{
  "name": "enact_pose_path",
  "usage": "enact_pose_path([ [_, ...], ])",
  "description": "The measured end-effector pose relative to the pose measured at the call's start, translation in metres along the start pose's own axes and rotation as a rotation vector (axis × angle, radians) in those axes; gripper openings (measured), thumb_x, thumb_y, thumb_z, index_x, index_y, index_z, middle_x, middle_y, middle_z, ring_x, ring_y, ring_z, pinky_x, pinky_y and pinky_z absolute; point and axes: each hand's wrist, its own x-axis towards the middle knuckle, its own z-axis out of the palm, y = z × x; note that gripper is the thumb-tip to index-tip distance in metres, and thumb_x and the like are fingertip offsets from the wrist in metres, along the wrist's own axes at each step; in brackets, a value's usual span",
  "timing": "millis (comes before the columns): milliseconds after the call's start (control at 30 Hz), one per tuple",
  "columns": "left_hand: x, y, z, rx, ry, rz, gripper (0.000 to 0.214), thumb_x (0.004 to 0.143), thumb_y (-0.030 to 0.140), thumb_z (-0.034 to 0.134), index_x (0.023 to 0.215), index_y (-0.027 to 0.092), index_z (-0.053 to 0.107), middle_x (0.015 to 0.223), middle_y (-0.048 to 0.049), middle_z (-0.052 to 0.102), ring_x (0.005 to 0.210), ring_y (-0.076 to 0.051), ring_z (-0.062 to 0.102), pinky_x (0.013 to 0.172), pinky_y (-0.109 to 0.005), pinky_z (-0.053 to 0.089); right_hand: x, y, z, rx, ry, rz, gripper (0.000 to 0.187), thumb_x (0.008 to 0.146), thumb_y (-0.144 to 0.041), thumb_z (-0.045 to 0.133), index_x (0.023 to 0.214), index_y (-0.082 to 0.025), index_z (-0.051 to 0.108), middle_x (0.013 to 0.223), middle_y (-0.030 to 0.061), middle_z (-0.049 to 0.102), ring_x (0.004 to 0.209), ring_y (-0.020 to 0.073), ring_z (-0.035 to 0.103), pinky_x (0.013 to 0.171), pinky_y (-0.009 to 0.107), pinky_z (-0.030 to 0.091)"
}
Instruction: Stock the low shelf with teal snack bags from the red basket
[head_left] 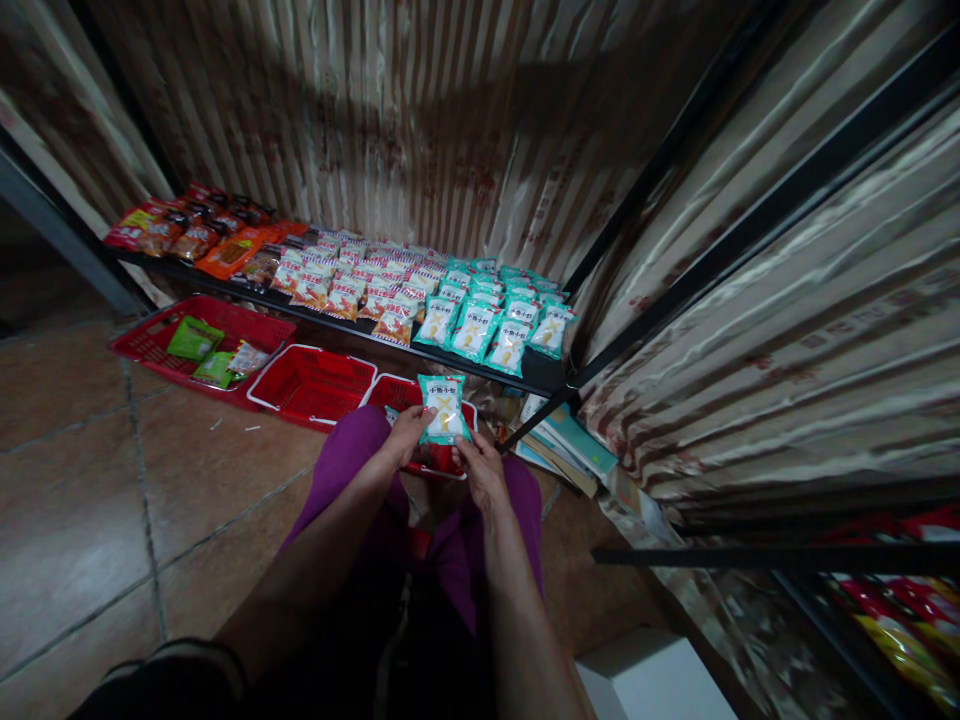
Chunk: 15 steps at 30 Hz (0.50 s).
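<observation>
Between my two hands is a teal-and-white snack bag (442, 408), held upright above a red basket (469, 412) near my knees. My left hand (407, 435) pinches the bag's left edge, and my right hand (480, 465) grips its lower right corner. Matching teal snack bags (475, 328) stand in rows at the right end of the low black shelf (540, 372) in front of me. Left of them are white-and-orange snack bags (395, 315). Part of the basket behind the held bag and my hands is hidden.
Red and orange snack packs (225, 252) fill the shelf's left end. Two more red baskets stand below: a middle basket (311, 385) and a left basket (139, 342) with green packets (195, 338). Cartons (570, 440) lie by the shelf post; a white box (667, 680) is lower right.
</observation>
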Motion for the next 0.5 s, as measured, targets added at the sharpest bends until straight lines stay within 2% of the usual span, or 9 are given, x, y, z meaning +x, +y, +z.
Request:
enact_pose_path([
  [233,-0.0017,-0.0006,0.0014,0.001,-0.015,-0.015,0.045,0.059,0.042,0.082,0.088,0.011,0.065,0.080,-0.0077,0.071,0.074,-0.018,0.066,0.071,-0.029,0.051,-0.0008,0.0021,-0.0023,-0.039,0.034,-0.035,0.053,0.047,-0.038,0.083,0.092,-0.016,0.069,0.055,-0.0052,0.062,0.045,0.0063,0.050,0.044,0.019,0.040],
  [500,-0.0057,-0.0021,0.0046,-0.007,-0.079,-0.006,0.050,0.056,0.033,0.084,0.096,0.013,0.064,0.098,-0.0105,0.070,0.088,-0.021,0.066,0.079,-0.031,0.050,0.0044,0.0093,-0.0096,-0.090,0.081,-0.090,0.060,0.047,-0.041,0.081,0.099,-0.013,0.069,0.052,-0.0055,0.059,0.042,0.0067,0.046,0.044,0.021,0.039],
])
